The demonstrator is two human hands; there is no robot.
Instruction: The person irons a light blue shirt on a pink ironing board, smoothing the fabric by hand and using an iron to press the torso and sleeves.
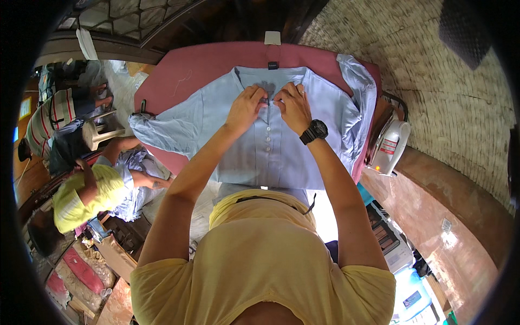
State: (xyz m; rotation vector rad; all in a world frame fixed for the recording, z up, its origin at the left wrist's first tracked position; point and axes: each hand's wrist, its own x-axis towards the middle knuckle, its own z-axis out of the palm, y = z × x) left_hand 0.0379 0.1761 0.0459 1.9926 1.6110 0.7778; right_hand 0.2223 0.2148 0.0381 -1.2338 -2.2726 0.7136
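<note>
Light blue button-up shirt, flat on the red ironing table, row of white buttons pointing straight away from the body. Farther up, left hand and right hand, neither nearer, seemingly pinching the neck opening's two edges. Beyond, black neck tag.

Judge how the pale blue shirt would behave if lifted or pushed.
The shirt would probably hang limp: its sleeve at picture left lies in soft folds. It may crease easily if pushed, as the other sleeve lies rumpled on the red board.
</note>
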